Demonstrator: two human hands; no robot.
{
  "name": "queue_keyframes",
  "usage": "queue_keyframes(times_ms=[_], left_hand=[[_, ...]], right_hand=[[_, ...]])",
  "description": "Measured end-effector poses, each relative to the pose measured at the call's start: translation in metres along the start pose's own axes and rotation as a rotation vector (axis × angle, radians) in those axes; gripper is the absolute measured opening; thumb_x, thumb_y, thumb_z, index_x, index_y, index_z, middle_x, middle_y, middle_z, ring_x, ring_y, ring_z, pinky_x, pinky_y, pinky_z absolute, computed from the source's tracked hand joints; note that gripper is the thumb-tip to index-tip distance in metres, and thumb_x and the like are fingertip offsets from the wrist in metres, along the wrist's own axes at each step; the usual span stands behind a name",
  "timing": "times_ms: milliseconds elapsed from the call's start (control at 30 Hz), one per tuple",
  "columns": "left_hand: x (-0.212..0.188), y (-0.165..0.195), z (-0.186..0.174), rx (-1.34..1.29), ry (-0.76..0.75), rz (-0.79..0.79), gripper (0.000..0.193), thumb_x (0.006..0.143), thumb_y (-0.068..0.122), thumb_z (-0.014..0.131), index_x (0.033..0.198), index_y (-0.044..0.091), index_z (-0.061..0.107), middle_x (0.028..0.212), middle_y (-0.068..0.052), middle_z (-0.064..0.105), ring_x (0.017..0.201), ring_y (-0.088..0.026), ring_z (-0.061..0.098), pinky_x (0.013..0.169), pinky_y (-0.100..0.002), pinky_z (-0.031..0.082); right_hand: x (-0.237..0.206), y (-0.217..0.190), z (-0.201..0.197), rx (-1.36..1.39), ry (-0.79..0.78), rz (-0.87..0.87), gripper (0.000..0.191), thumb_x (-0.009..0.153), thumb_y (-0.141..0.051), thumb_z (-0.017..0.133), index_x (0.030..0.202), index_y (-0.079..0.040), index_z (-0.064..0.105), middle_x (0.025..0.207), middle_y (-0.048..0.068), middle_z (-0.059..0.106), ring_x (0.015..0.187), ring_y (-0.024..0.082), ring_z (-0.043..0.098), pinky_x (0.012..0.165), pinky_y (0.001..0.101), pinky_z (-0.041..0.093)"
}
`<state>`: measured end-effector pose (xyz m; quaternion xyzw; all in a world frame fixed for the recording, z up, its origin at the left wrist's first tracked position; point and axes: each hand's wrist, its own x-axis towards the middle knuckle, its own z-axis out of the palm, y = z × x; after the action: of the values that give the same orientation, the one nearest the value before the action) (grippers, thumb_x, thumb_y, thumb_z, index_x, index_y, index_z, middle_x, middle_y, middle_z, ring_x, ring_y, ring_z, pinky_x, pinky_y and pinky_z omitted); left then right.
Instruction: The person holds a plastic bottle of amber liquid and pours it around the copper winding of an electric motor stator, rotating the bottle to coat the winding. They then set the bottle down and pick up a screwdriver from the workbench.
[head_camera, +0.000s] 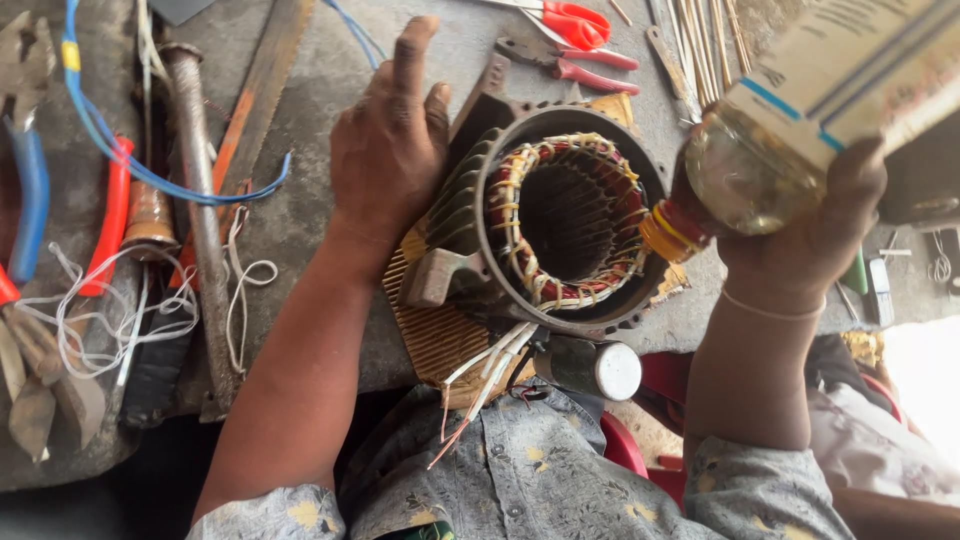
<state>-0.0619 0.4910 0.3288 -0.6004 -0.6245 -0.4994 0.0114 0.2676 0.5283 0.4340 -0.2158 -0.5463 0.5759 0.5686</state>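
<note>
Stator (560, 215) with copper windings lies on the grey table (330, 70), bore facing up. Left hand (390, 140) rests flat on its finned housing, fingers spread, gripping nothing. Right hand (810, 230) has its grip closed around a tilted bottle (790, 130) of yellowish liquid, neck over the stator's rim. Red scissors (575, 22) lie beyond.

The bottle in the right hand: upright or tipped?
Tipped. The bottle lies slanted in the right hand, its neck pointing down toward the motor stator.
</note>
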Motion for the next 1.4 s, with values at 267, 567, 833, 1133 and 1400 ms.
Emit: queue_keyframes(times_ms=[267, 567, 833, 1133, 1400], left_hand=[[0.005, 0.009, -0.006, -0.042, -0.041, -0.021, 0.043, 0.116, 0.026, 0.055, 0.155, 0.017, 0.037, 0.121, -0.021, 0.074, 0.103, -0.042, 0.075, 0.080, -0.052, 0.060], [0.007, 0.005, -0.003, -0.034, -0.078, -0.045, 0.044, 0.115, 0.025, 0.056, 0.153, 0.016, 0.038, 0.120, -0.019, 0.075, 0.100, -0.039, 0.076, 0.080, -0.050, 0.062], [0.009, 0.007, -0.011, 0.043, -0.113, -0.075, 0.048, 0.113, 0.024, 0.060, 0.155, 0.014, 0.038, 0.085, -0.008, 0.066, 0.077, -0.030, 0.068, 0.072, -0.051, 0.052], [0.005, 0.011, -0.007, 0.083, -0.150, -0.117, 0.051, 0.110, 0.023, 0.062, 0.155, 0.014, 0.040, 0.085, -0.010, 0.066, 0.079, -0.030, 0.068, 0.074, -0.050, 0.053], [0.004, 0.006, -0.004, 0.076, -0.139, -0.087, 0.048, 0.113, 0.027, 0.061, 0.154, 0.011, 0.042, 0.081, -0.008, 0.065, 0.078, -0.029, 0.069, 0.076, -0.049, 0.053]], right_hand=[[0.032, -0.003, -0.031, 0.307, 0.015, 0.129, 0.057, 0.111, -0.052, 0.058, 0.136, -0.001, 0.051, 0.120, 0.013, 0.062, 0.111, 0.027, 0.064, 0.104, 0.0396, 0.052], [0.072, 0.047, -0.074, 0.968, 0.416, 0.309, 0.072, 0.096, -0.051, 0.060, 0.146, 0.001, 0.054, 0.138, 0.030, 0.056, 0.125, 0.043, 0.060, 0.111, 0.0518, 0.056], [0.103, 0.107, -0.102, 1.180, 0.316, 0.329, 0.065, 0.099, -0.052, 0.054, 0.139, -0.002, 0.053, 0.135, 0.023, 0.056, 0.126, 0.040, 0.060, 0.110, 0.0474, 0.056], [0.105, 0.111, -0.104, 1.445, 0.542, 0.324, 0.077, 0.104, -0.051, 0.048, 0.147, 0.013, 0.038, 0.140, 0.041, 0.042, 0.128, 0.045, 0.052, 0.105, 0.0486, 0.053], [0.077, 0.119, -0.109, 1.398, 0.508, 0.313, 0.062, 0.113, -0.038, 0.033, 0.156, 0.007, 0.031, 0.148, 0.040, 0.037, 0.134, 0.047, 0.051, 0.111, 0.0513, 0.052]])
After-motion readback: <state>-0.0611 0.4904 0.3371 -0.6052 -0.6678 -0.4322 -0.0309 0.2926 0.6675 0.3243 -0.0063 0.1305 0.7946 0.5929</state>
